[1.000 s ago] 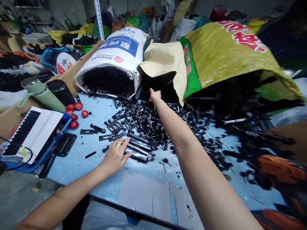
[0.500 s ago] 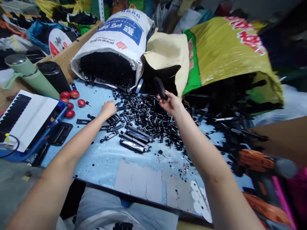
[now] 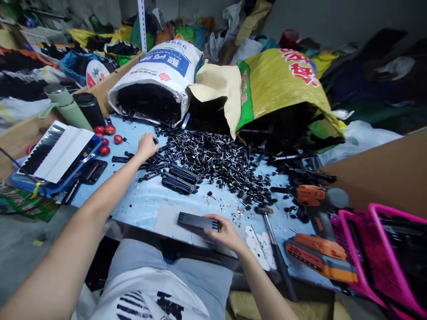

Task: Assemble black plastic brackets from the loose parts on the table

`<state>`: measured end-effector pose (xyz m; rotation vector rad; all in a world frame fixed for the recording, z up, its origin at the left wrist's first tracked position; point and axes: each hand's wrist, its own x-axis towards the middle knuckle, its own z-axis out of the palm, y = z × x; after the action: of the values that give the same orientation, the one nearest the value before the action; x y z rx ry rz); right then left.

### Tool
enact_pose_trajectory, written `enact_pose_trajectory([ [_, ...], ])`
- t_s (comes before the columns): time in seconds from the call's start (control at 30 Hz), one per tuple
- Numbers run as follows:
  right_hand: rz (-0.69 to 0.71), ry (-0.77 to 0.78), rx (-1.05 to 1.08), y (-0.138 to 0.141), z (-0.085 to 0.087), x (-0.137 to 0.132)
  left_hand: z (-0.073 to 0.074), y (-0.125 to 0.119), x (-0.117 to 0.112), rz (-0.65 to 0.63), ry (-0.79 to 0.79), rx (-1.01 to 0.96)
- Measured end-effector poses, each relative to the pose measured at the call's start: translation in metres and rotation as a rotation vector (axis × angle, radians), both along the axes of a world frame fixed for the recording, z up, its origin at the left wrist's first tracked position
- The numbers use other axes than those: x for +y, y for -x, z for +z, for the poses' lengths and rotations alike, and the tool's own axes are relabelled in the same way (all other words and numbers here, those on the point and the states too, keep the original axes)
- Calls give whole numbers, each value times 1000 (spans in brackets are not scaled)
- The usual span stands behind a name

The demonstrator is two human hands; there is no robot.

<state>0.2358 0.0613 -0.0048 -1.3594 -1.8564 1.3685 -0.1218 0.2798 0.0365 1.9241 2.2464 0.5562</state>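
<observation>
The right hand (image 3: 227, 232) is at the near edge of the light blue table (image 3: 140, 206). Its fingers are closed narrowly on the right end of a black ribbed strip (image 3: 197, 221), thumb on the near side and fingertips on top. The strip lies flat and lengthwise from left to right over a grey patch on the tabletop, just in front of the person's lap.

The left hand (image 3: 147, 146) reaches to the far left part of the table, with its fingers curled down onto a scatter of black link pieces (image 3: 154, 162). Whether it grips 1 of them cannot be told.

Just right of the links, and nearer, lies a short stack of black flat bars (image 3: 180, 180). A wide heap of small black pins (image 3: 216, 158) spreads beyond and to the right of it.

At the far side, 3 sacks lie on their sides with their mouths open toward the person:
- a white woven sack (image 3: 160, 66) on the left
- a tan sack (image 3: 216, 84) in the middle
- a yellow and green sack (image 3: 283, 80) on the right

All 3 spill dark parts.

On the far left stand a green flask (image 3: 65, 106) and a black tumbler (image 3: 89, 109), with several red fruits (image 3: 106, 133) beside them. A blue tray (image 3: 53, 178) holds a white sheet.

On the near right lie an orange cordless drill (image 3: 316, 226) and a pink basket (image 3: 383, 249).
</observation>
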Motion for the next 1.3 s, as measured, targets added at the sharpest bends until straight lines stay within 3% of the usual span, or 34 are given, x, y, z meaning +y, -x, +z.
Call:
enact_pose_trajectory([
  [0.1, 40, -379, -330, 0, -3, -19, 10, -10, -52, -175, -296, -239],
  [0.23, 107, -523, -388, 36, -7, -15, 9, -43, -134, -417, -232, -445],
  [0.33, -46, -369, -123, 67, -3, -3, 3, -70, -187, -458, -101, -608],
  [0.47, -236, 118, 394, 88, 12, 3, -3, -96, -226, -455, 104, -838],
  [0.57, -219, 194, 530, 88, 19, 1, -4, -107, -236, -416, 57, -835],
  [0.77, -33, -221, 291, 64, 19, 4, -3, -114, -246, -510, -157, -562],
  [1.03, 122, -702, 21, 54, 36, 13, -7, -120, -247, -555, -316, -498],
  [1.1, 96, -751, 29, 61, 40, 12, -6, -126, -246, -512, -416, -527],
  [1.2, -79, -765, 110, 81, 42, 6, -3, -136, -245, -374, -594, -594],
  [1.3, -181, -747, 134, 97, 40, -2, 0, -136, -242, -374, -661, -617],
])
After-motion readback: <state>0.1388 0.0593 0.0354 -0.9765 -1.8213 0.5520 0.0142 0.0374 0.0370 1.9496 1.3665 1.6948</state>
